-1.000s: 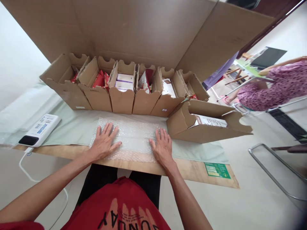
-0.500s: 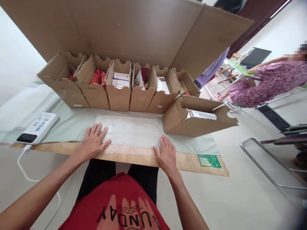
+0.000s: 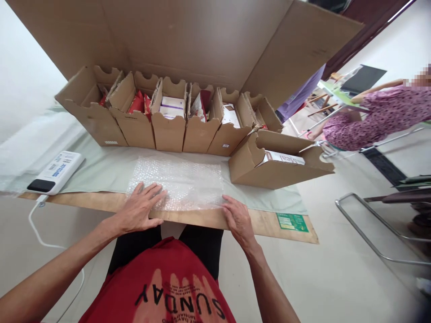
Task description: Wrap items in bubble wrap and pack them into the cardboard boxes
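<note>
A sheet of clear bubble wrap [image 3: 182, 181] lies flat on a pale green cloth [image 3: 101, 172] over a wooden table [image 3: 202, 219]. My left hand [image 3: 139, 210] rests at the sheet's near left corner, fingers spread flat on it. My right hand [image 3: 238, 220] sits at the near right corner by the table edge, fingers extended and touching the wrap's rim. Neither hand holds anything.
A row of several open cardboard boxes [image 3: 168, 121] with packets stands behind the wrap, backed by a large cardboard flap [image 3: 188, 40]. Another open box [image 3: 276, 161] lies at the right. A white device [image 3: 55, 172] with a cable is at left. A person in a patterned top [image 3: 370, 116] is at far right.
Both hands have slid back toward me, from the middle of the bubble wrap to its near edge. The wrap stays flat on the cloth.
</note>
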`<state>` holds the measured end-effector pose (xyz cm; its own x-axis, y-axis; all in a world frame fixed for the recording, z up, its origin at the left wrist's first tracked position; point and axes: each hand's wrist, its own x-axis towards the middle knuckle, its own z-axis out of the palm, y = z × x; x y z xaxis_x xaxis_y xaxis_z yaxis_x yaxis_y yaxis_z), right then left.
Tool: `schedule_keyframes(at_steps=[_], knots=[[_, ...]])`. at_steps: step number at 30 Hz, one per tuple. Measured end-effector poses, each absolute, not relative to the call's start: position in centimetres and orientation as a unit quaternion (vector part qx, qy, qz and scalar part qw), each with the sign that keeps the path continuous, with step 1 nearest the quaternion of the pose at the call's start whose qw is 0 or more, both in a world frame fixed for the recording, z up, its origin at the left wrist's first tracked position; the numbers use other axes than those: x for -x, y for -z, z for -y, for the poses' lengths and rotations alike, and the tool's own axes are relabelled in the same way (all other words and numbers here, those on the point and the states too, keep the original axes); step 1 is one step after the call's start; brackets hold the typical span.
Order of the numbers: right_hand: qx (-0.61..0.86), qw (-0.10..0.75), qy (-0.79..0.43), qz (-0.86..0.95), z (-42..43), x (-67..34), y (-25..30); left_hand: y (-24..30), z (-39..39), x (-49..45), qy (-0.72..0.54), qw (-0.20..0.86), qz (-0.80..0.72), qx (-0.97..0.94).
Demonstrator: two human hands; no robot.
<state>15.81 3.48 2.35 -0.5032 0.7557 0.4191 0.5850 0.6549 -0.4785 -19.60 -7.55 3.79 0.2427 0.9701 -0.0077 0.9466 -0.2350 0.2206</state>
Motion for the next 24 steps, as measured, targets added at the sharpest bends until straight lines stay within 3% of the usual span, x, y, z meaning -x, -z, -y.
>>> schedule_keyframes(at_steps=[4,10,15,17,20,24], knots=[[0.456,0.38,-0.289,0.751,-3.2,-16.0,-4.6,-4.9,7.5,22.1,-0.138,0.142,-0.638,-0.744],[0.497,0.453,-0.401,0.622,-3.6,-15.8,-5.4,-7.8,7.4,24.3,-0.239,0.267,-0.732,-0.579],[0.514,0.417,-0.464,0.589,-3.5,-15.8,-3.3,-6.2,6.7,24.0,-0.261,0.29,-0.753,-0.529],[0.536,0.388,-0.435,0.61,-3.2,-15.9,-2.4,-4.9,6.3,23.9,-0.268,0.286,-0.765,-0.511],[0.584,0.348,-0.295,0.672,-2.6,-15.8,-1.4,-3.6,5.6,23.7,-0.251,0.252,-0.787,-0.504],[0.596,0.268,-0.127,0.746,-2.4,-15.8,-0.8,-3.4,4.6,23.1,-0.189,0.14,-0.805,-0.545]])
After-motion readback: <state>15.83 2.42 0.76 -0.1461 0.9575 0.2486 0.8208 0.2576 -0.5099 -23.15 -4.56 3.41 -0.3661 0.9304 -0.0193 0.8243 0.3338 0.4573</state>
